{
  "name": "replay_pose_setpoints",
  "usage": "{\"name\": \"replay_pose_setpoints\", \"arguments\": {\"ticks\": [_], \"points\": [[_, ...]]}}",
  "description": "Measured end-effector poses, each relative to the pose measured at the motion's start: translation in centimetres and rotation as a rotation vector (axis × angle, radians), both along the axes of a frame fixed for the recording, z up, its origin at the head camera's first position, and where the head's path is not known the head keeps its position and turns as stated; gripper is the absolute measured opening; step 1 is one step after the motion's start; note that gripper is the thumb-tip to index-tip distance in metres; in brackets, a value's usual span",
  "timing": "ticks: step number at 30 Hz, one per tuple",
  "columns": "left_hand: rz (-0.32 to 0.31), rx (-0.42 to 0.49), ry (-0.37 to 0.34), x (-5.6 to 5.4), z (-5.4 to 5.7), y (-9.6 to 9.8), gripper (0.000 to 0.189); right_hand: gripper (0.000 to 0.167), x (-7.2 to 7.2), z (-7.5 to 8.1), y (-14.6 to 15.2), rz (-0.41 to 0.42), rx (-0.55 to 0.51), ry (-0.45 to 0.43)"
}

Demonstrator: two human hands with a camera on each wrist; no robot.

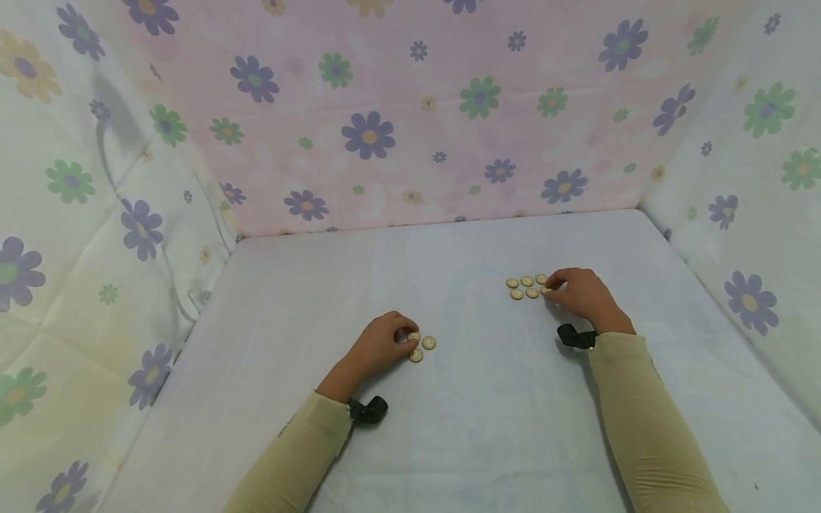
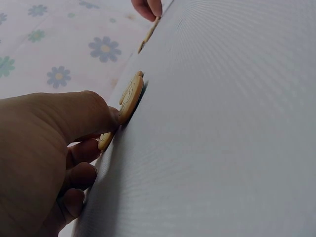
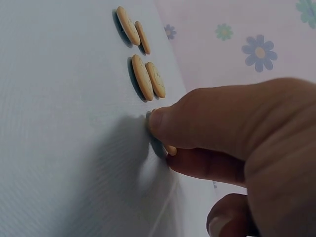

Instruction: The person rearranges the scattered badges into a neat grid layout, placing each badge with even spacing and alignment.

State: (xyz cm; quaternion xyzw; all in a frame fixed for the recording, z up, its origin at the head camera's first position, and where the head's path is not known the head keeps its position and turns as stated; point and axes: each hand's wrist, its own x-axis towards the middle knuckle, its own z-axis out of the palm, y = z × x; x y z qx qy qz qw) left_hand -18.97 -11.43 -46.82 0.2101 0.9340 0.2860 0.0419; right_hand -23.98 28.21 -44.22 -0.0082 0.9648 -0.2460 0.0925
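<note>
Tan discs (image 1: 429, 343), likely light, stiff and smooth, suit rim grips: left hand (image 1: 378, 345) and right hand (image 1: 584, 294) each pinch one.

A white-covered table (image 1: 487, 427) bears round tan discs (image 1: 429, 343) in two separate groups

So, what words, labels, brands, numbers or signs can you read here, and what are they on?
No text can be read.
Left sleeve: a tiny dark marking, perhaps lettering, too small to read.
Right sleeve: a similar mark, too small to read.
Round tan pieces: faint marks on their faces, too small and blurred to tell whether letters or a pattern.
Flowered cloth: flowers, no words seen.
</note>
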Motion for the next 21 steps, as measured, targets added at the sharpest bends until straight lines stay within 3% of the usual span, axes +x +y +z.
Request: {"name": "replay_pose_setpoints", "arguments": {"ticks": [21], "points": [[0.005, 0.007, 0.000, -0.03, -0.13, 0.05, 0.018, 0.033, 0.09, -0.02, -0.13, -0.008, 0.003, 0.004]]}}
